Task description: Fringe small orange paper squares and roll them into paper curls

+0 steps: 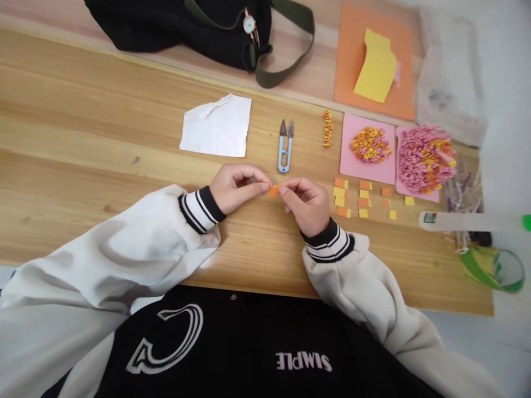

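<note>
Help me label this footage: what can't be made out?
In the head view:
Small orange paper piece: ends partly hidden by the left hand and right hand.
Black fabric bag: cut off by the top edge.
Round white-faced watch: too small to read the time.

I'm losing part of an orange paper slip (274, 192) behind fingertips (264, 187), a black bag (178, 33) running past the top edge, a wristwatch dial (249, 24) coming through too small to read, plastic bag (452, 55) print blurring.
</note>
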Motion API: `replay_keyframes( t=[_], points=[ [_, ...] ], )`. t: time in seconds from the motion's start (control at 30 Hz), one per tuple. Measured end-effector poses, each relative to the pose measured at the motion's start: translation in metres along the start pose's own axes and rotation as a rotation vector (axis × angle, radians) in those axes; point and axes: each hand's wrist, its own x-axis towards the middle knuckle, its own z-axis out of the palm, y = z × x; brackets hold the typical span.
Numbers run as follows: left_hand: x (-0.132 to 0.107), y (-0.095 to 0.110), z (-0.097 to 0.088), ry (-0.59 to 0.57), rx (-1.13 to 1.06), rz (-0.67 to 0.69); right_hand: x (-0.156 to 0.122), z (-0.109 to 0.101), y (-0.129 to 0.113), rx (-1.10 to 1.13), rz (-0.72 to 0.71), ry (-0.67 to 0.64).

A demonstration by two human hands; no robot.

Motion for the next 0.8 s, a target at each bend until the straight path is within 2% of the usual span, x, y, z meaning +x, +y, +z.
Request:
replay_keyframes(
  t=[0.8],
  points=[
    [-0.0004,0.0008,0.0019,0.011,0.074,0.009,-0.0001,-0.0002,-0.0005,0.003,0.007,-0.003]
  ],
)
